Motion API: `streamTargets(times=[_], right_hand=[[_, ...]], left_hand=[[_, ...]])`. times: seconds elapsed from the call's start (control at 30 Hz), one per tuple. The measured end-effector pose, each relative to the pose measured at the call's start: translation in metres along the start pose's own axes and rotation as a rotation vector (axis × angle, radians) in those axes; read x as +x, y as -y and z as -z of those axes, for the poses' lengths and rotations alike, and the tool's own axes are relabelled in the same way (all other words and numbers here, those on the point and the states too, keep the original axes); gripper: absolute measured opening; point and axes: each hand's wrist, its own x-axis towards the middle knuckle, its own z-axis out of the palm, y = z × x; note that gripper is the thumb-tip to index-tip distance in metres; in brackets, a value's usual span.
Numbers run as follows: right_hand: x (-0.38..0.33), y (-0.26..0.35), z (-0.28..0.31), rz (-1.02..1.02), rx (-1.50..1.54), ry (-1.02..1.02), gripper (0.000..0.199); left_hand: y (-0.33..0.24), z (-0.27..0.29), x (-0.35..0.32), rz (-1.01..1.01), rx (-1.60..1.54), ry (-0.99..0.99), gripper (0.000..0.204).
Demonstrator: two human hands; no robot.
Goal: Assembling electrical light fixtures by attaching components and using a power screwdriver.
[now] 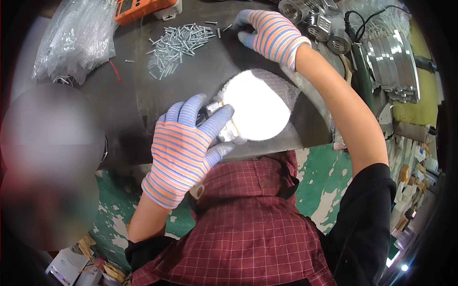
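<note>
Left hand (pixel 183 143) is closed on the edge of a round white disc (pixel 257 105), thumb and fingers pinching a small metal fitting (pixel 228 129) at its rim. The disc lies flat on the dark tabletop (pixel 138 90), close to the near edge, on a piece of bubble wrap (pixel 291 86). Right hand (pixel 272 33) is stretched far across, fingers curled beside a loose pile of screws (pixel 179 43); whether it holds one cannot be told.

Risks: the one-handed hold near the edge could let the disc slide off. Gloved fingers may fumble a screw. The long reach may brush the metal parts (pixel 315 21) stacked behind.
</note>
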Motion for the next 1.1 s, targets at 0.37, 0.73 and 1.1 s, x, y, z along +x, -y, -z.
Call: streamTargets(times=[0.37,0.73,1.1], right_hand=[[0.025,-0.001,0.007,0.048,-0.380,0.206,0.029],[-0.132,0.079,-0.029,0.198,0.594,-0.081,0.015],[-0.131,0.080,-0.030,0.348,-0.043,-0.152,0.025]], left_hand=[[-0.001,-0.011,-0.008,0.036,-0.143,-0.061,0.061],[0.015,-0.021,-0.008,0.026,-0.348,-0.097,0.075],[0.017,-0.037,-0.019,0.022,-0.218,-0.210,0.073]])
